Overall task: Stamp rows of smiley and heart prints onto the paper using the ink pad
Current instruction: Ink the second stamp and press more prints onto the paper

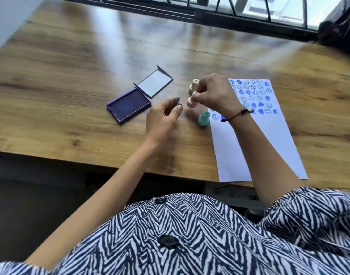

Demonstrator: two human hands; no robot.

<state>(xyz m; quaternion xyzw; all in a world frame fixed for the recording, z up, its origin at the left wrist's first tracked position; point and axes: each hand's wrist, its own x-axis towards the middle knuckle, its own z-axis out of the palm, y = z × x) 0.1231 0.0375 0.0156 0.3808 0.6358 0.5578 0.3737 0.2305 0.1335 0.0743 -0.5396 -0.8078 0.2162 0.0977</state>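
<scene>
Wooden table (71, 76): right hand (213, 94) pinches pink stamp (191, 102) beside paper (269, 139).

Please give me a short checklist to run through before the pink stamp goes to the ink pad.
1. Purple rectangular ink pad lid open: ok.
2. Small pink stamp held by right hand fingers: ok.
3. Left hand empty, clear of pad: ok.
4. White paper sheet has blank space below blue prints: ok.
5. Stamp face design: cannot tell.
6. Teal stamp standing near the path: not ok.
</scene>
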